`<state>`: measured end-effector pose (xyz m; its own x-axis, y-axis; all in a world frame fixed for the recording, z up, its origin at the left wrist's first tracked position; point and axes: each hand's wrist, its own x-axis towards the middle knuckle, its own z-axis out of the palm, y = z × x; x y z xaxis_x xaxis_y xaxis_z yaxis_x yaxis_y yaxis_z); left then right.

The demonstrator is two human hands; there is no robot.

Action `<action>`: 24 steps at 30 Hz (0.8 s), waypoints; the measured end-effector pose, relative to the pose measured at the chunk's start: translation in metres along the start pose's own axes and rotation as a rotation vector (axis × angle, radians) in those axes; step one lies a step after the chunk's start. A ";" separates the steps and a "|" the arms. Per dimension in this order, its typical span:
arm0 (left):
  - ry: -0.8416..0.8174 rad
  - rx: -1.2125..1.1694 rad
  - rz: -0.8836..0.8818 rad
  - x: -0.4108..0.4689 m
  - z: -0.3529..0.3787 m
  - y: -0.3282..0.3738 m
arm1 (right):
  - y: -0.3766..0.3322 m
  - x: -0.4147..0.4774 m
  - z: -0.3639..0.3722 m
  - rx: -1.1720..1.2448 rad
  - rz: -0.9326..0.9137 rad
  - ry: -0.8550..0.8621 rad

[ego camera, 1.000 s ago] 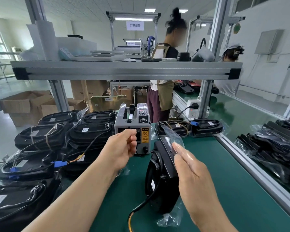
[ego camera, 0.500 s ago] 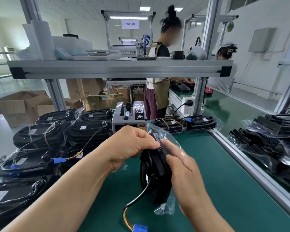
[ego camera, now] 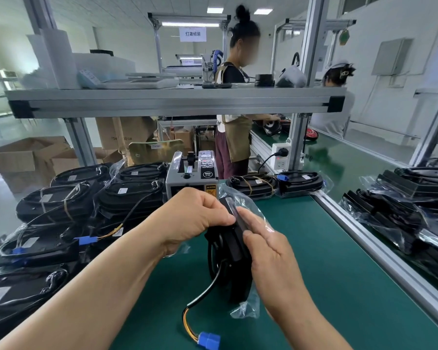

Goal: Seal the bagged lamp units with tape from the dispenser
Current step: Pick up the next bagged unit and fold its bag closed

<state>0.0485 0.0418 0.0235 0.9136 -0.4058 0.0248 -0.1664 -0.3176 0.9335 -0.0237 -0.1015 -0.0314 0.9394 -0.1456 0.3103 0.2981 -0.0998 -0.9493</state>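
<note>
Tape dispenser (ego camera: 191,178) stands behind bagged lamp unit (ego camera: 228,269), stacked units (ego camera: 127,198) leftward

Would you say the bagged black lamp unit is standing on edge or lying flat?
On edge: the black lamp unit stands upright on the green mat, left hand and right hand holding its top.
</note>
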 end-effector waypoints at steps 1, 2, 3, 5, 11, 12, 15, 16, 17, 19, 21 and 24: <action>0.002 0.004 -0.002 0.000 0.000 0.000 | 0.000 0.000 0.000 -0.001 -0.005 0.000; 0.004 0.006 -0.003 0.000 0.000 0.000 | 0.000 0.000 0.001 -0.004 -0.012 0.000; 0.009 0.009 -0.004 0.000 0.000 0.000 | -0.001 -0.001 0.001 -0.007 -0.017 -0.001; 0.024 0.017 -0.005 0.000 0.001 0.000 | -0.002 -0.001 0.001 -0.009 -0.019 -0.010; 0.038 0.026 -0.002 -0.001 0.002 0.002 | -0.001 -0.002 0.001 -0.011 -0.026 -0.002; 0.038 0.024 -0.002 -0.001 0.002 0.002 | -0.001 -0.002 0.002 -0.010 -0.024 -0.001; 0.042 0.022 0.002 -0.001 0.002 0.003 | -0.002 -0.002 0.003 -0.013 -0.016 0.003; 0.045 0.026 0.003 -0.001 0.002 0.003 | -0.002 -0.002 0.003 -0.015 -0.015 0.003; 0.049 0.032 0.006 -0.001 0.002 0.003 | -0.002 -0.002 0.003 -0.015 -0.014 0.003; 0.055 0.043 0.011 -0.001 0.002 0.002 | -0.002 -0.002 0.003 -0.020 -0.019 0.003; 0.056 0.050 0.009 -0.001 0.002 0.002 | -0.001 -0.002 0.003 -0.030 -0.026 0.002; 0.065 0.043 0.005 -0.002 0.002 0.001 | -0.003 -0.003 0.002 -0.036 -0.029 -0.006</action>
<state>0.0456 0.0410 0.0236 0.9347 -0.3511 0.0544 -0.1857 -0.3524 0.9172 -0.0272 -0.0986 -0.0295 0.9315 -0.1360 0.3374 0.3192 -0.1392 -0.9374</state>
